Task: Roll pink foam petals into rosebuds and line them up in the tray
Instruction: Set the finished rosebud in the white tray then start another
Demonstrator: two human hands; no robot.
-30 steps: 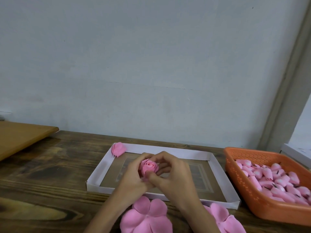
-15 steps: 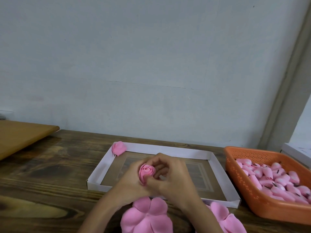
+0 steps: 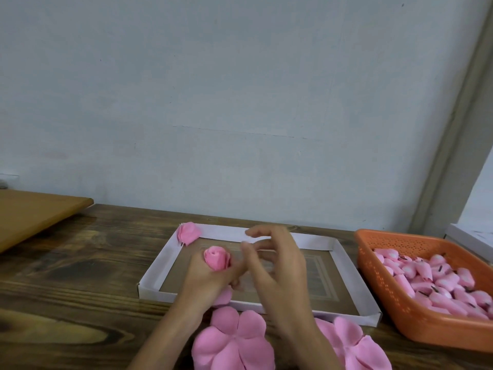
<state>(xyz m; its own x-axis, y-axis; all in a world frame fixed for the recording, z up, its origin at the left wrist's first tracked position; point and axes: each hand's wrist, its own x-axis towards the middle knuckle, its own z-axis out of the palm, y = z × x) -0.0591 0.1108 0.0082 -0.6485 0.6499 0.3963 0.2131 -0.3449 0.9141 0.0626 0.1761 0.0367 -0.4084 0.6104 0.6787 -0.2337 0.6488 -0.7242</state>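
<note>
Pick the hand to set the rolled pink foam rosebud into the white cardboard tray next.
Left. The left hand already grips the rolled pink foam rosebud above the white cardboard tray; the right hand is open and empty.

The tray (image 3: 346, 265) sat on the worktop (image 3: 80, 276), a basket (image 3: 378, 284) just right of it, flat petals (image 3: 232, 343) before it, and seemingly one rosebud (image 3: 189, 233) in its far-left corner.

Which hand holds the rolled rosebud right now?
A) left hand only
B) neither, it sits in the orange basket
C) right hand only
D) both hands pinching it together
A: the rosebud sticks up from the left hand over the white tray, while the right hand is beside it with fingers spread and touching no part of the bud.
</note>
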